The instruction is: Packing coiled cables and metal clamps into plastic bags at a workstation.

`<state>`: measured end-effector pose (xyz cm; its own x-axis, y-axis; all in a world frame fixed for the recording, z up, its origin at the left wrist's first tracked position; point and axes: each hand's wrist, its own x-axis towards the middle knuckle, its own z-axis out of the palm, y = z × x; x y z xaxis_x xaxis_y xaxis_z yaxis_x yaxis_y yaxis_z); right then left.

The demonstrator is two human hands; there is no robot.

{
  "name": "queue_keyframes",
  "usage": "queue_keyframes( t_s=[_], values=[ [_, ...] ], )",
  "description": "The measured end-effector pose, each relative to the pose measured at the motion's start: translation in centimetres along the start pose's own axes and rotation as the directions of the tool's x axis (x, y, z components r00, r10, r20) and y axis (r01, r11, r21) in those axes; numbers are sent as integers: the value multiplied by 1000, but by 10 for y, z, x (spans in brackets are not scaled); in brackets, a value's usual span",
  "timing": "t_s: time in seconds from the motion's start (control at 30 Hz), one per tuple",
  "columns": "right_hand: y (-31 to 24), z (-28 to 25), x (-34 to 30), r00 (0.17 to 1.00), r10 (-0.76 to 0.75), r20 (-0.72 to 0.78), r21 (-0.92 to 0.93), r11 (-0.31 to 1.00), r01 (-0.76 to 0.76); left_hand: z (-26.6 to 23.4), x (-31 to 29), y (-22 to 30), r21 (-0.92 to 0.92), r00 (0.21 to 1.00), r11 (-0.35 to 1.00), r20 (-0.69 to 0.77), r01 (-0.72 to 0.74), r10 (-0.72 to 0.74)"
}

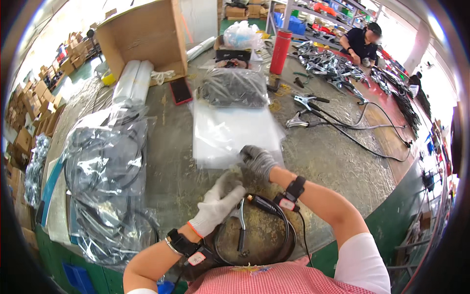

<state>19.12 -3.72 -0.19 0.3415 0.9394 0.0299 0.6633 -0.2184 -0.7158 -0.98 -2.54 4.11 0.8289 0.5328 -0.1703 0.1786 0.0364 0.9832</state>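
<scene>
My right hand (259, 160), in a grey glove, is over the near edge of a stack of clear plastic bags (230, 130). Its fingers are curled closed, and whatever they pinch is hidden. Close by on the left, my left hand (220, 201) wears a white glove; its fingers are bent and smeared by motion. Just below both hands lies a coiled black cable (289, 240) with a brass-tipped connector (258, 200). A metal clamp (239, 215) with a black handle lies inside the coil, partly covered by my left hand.
Bagged cables (105, 161) lie at the left. A black bagged bundle (235, 88) rests on the stack's far end. Beyond are a phone (181, 91), a red flask (280, 53) and a cardboard box (142, 36). Clamps with cables (306, 103) and a co-worker (363, 43) are at the right.
</scene>
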Motion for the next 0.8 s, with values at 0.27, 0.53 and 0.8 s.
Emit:
queue_keyframes(
  t_s=[0.27, 0.53, 0.8],
  values=[
    [-25, -12, -18, 998, 22, -62, -17, 1000, -24, -6, 26, -3, -347, 866, 903, -335, 253, -372],
    [-34, -35, -39, 882, -459, 105, -620, 663, 419, 16, -15, 71, 955, 576, 91, 93, -283, 812],
    [-42, -39, -53, 894, -444, 54, -634, 676, 375, -22, 23, 28, 995, 880, 22, 75, -97, 468]
  ],
)
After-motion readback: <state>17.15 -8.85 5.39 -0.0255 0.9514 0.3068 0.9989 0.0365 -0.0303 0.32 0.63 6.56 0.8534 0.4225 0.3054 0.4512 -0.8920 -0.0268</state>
